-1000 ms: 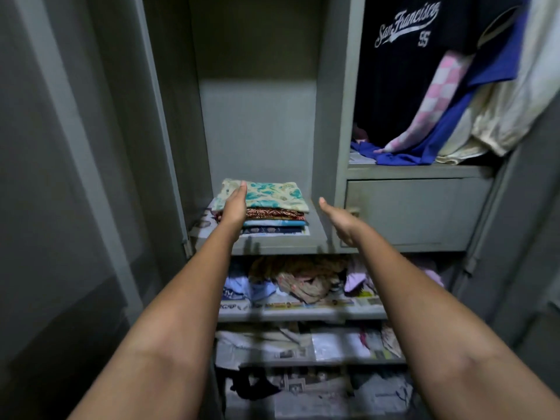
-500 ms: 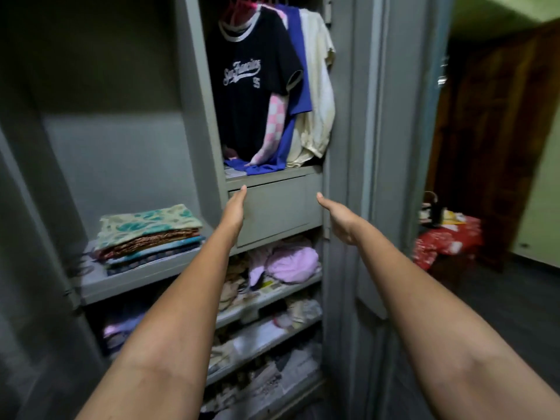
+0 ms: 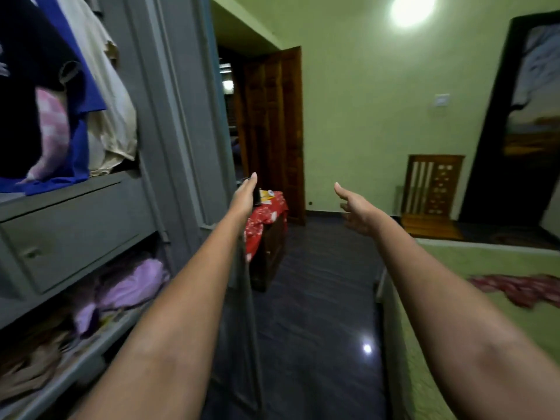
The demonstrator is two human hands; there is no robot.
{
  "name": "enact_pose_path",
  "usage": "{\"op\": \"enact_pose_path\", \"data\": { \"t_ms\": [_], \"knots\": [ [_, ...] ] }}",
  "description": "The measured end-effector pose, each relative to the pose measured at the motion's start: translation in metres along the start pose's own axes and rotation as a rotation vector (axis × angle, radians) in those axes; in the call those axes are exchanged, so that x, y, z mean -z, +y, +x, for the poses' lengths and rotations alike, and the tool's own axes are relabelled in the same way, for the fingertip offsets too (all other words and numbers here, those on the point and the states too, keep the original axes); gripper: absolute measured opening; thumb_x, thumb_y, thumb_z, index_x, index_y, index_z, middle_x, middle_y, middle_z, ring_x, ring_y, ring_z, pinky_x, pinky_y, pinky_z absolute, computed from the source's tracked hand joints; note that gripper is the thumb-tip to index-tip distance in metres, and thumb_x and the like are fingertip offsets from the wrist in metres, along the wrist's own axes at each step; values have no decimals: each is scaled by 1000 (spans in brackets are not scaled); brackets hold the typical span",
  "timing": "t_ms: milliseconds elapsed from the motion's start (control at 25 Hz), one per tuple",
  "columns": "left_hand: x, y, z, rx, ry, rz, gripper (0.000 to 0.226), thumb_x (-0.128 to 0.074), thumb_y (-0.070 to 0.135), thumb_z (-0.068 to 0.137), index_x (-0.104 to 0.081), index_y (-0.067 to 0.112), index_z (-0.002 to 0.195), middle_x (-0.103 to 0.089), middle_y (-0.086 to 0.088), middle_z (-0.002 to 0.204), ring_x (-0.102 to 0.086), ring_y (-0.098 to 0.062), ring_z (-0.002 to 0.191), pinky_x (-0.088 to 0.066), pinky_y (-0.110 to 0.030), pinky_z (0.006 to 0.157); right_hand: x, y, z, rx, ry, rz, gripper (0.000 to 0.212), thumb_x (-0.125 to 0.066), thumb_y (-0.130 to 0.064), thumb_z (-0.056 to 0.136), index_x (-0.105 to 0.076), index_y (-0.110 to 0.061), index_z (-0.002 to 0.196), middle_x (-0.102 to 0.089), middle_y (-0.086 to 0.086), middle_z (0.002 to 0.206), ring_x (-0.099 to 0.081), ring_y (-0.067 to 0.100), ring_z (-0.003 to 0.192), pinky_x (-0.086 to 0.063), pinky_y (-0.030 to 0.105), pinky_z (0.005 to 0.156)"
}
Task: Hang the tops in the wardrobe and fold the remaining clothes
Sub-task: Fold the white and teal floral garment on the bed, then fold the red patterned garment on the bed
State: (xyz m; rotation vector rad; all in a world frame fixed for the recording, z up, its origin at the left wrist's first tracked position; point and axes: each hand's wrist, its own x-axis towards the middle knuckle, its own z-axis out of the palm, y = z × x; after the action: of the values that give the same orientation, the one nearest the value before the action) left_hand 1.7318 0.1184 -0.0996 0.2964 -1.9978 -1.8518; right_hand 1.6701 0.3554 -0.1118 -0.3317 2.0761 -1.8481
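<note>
I see both arms stretched forward with nothing in either hand. My left hand (image 3: 245,197) is held edge-on, fingers straight and together, touching nothing, in front of a small cabinet draped with a red cloth (image 3: 264,218). My right hand (image 3: 357,211) hangs free in the air, palm turned inward, thumb up and fingers loosely spread, gripping nothing.

The wardrobe (image 3: 169,122) fills the left side, grey, with its door (image 3: 247,313) edge-on below my left forearm. In its upper compartment hang the tops (image 3: 75,95): a dark one, a blue one, a cream one and something pink checked among them, their hems resting on the ledge above a drawer (image 3: 75,228). Below the drawer, shelves hold loose, unfolded clothes (image 3: 130,286), lilac and beige.

At the lower right is a bed with a green cover (image 3: 472,268), and a red garment (image 3: 521,287) lies crumpled on it, well apart from the wardrobe. The floor (image 3: 315,298) is dark and glossy, the walls pale green, and a brown wooden door (image 3: 272,131) stands open ahead.
</note>
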Motion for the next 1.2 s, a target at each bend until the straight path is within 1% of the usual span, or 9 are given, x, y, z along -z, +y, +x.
{"op": "enact_pose_path", "data": {
  "t_ms": [80, 200, 280, 560, 760, 920, 1120, 1160, 1200],
  "knots": [
    [-36, -3, 12, 2, -78, -27, 97, -49, 76, 77, -27, 17, 150, -27, -2, 156, -26, -20, 143, -18, -41, 119, 41, 8, -7, -22, 101, -10, 78, -39, -61, 93, -10, -20, 153, -6, 9, 160, -11, 27, 146, -14, 41, 118],
    [-83, 2, 27, -15, -162, -70, 70, -40, 52, 97, -21, 12, 151, -22, -4, 157, -20, -22, 145, -16, -38, 119, 87, 10, -1, -20, 204, -8, 80, -40, -62, 92, -9, -20, 153, -7, 7, 160, -11, 27, 146, -13, 42, 118],
    [-110, -2, 53, -43, -188, -3, 65, -36, 50, 99, -23, 12, 150, -25, -5, 156, -23, -22, 144, -18, -36, 118, 111, 12, 15, -30, 236, -12, 82, -41, -62, 91, -9, -18, 153, -7, 8, 160, -9, 29, 146, -12, 45, 117],
    [-179, -21, 173, -54, -185, 44, 65, -34, 53, 98, -22, 15, 151, -24, -4, 157, -22, -22, 144, -19, -41, 118, 171, 10, 135, 0, 242, -91, 73, -38, -57, 95, -14, -20, 152, -6, 8, 160, -7, 28, 147, -11, 44, 117],
    [-221, -11, 267, -72, -152, -19, 60, -32, 49, 100, -25, 16, 150, -30, -4, 154, -25, -22, 143, -21, -38, 116, 217, -17, 236, -16, 253, -112, 77, -41, -62, 91, -15, -23, 152, -7, 7, 160, -7, 30, 146, -9, 46, 117],
    [-260, -36, 341, -18, -170, -23, 60, -32, 49, 100, -25, 16, 150, -30, -3, 154, -26, -22, 143, -22, -37, 115, 252, -18, 320, -11, 254, -78, 75, -44, -56, 93, -16, -20, 152, -8, 7, 160, -9, 30, 146, -17, 45, 115],
    [-301, -61, 465, -16, -177, -16, 62, -33, 51, 99, -23, 16, 150, -28, -4, 155, -24, -22, 143, -20, -41, 118, 287, -9, 433, -12, 308, -138, 71, -42, -54, 94, -19, -18, 151, -12, 6, 159, -12, 27, 146, -17, 44, 115],
    [-309, -65, 492, -19, -182, -12, 64, -33, 52, 99, -24, 15, 150, -28, -4, 155, -24, -23, 143, -21, -41, 118, 296, -11, 456, -12, 325, -152, 71, -41, -54, 95, -19, -18, 151, -18, 8, 158, -20, 25, 144, -25, 40, 112],
    [-317, -66, 521, -26, -191, -2, 65, -33, 53, 98, -24, 15, 150, -28, -5, 155, -24, -23, 143, -21, -42, 118, 304, -17, 478, -17, 332, -149, 71, -40, -55, 95, -19, -17, 151, -32, 9, 152, -37, 17, 137, -39, 31, 101]
  ]
}}
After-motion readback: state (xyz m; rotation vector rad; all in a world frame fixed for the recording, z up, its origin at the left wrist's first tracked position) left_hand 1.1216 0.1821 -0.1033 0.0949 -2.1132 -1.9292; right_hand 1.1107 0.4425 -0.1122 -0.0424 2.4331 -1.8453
